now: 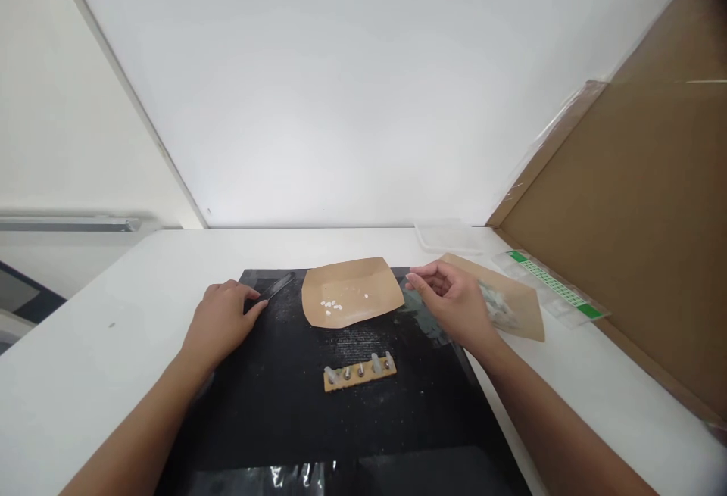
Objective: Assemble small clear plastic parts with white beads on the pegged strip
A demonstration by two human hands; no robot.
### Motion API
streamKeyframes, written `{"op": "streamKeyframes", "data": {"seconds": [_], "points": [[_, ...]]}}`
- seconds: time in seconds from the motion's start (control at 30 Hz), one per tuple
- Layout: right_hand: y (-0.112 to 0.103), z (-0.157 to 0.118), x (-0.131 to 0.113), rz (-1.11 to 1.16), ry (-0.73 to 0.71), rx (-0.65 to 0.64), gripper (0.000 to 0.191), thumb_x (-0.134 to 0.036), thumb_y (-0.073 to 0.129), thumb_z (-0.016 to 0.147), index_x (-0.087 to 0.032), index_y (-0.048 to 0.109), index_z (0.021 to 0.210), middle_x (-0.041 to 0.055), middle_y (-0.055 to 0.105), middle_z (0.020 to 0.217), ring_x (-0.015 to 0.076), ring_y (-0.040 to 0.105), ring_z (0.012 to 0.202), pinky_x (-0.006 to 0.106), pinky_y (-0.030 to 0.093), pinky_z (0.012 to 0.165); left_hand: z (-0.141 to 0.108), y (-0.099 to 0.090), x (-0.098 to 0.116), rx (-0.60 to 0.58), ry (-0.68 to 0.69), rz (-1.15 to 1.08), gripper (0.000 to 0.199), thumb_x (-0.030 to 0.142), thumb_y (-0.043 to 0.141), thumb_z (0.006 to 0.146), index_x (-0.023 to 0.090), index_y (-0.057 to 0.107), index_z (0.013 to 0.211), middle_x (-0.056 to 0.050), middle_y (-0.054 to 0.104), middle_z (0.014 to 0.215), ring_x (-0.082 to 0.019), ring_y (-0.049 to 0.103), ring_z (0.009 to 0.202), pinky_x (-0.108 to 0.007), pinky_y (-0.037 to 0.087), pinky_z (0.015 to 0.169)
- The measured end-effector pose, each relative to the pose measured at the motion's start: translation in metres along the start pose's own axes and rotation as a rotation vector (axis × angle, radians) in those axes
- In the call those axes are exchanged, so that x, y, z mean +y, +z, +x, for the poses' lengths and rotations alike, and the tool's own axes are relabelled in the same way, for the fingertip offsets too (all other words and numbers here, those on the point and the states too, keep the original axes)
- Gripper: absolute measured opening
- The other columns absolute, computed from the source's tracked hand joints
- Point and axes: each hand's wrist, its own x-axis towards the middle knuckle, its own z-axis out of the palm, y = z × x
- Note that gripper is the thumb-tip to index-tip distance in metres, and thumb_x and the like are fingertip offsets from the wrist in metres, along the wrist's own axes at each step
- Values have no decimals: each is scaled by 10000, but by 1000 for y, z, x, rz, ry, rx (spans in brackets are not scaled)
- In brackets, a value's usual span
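Observation:
My left hand (224, 318) is at the left edge of the black mat (273, 397). Its thumb and forefinger close on the near end of a slim, tweezers-like metal tool (281, 284). Fingers curled, thumb and forefinger close together, my right hand (451, 295) hovers just right of a brown paper sheet (357, 280). Whatever its fingertips hold, if anything, is too small to make out. Several small white bits (331, 304) lie on that sheet. Nearer to me, a narrow tan strip (355, 377) carries a row of small metal pieces and whitish translucent pieces.
Behind my right forearm lies a second brown sheet (525, 307) with pale, greyish material on it. Farther right is a clear plastic packet with a green label (556, 284), beside a cardboard wall (641, 254). A clear tray (448, 237) stands at the back.

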Motion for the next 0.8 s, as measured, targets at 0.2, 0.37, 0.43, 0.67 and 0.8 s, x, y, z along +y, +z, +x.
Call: {"op": "streamKeyframes", "data": {"seconds": [0.2, 0.37, 0.43, 0.67, 0.8], "points": [[4, 2, 2, -21, -52, -40, 335, -488, 702, 944, -196, 705, 1110, 94, 798, 940, 247, 785, 847, 382, 654, 752, 1, -4, 6, 46, -101, -152, 280, 462, 632, 864, 205, 735, 902, -88, 784, 890, -310, 713, 826, -383, 518, 723], [3, -2, -1, -84, -102, -75, 274, -465, 658, 990, -209, 716, 1071, 79, 789, 914, 223, 752, 779, 351, 615, 692, 3, -32, 27, 235, -201, -306, 297, 496, 662, 882, 206, 679, 943, -80, 774, 904, -305, 725, 859, -343, 485, 672], [3, -4, -3, -120, -135, -92, 235, -438, 636, 1010, -214, 707, 1021, 61, 770, 874, 212, 723, 752, 348, 589, 697, 5, -45, 44, 315, -204, -416, 367, 531, 626, 936, 205, 650, 1102, -69, 776, 921, -280, 746, 889, -313, 491, 659], [21, -14, -9, -206, -329, -178, 158, -296, 583, 1032, -212, 657, 920, 64, 708, 925, 216, 663, 866, 359, 528, 800, -7, -45, 110, 113, -32, -838, 474, 543, 675, 947, 203, 693, 1277, 4, 683, 712, -158, 678, 622, -231, 456, 534], [26, -17, -19, -216, -401, -261, 144, -256, 591, 1036, -218, 624, 901, 51, 705, 925, 198, 663, 871, 337, 528, 795, -29, -29, 117, -21, -5, -960, 477, 532, 649, 978, 170, 716, 1281, 39, 586, 586, -119, 548, 521, -222, 425, 510]]}}
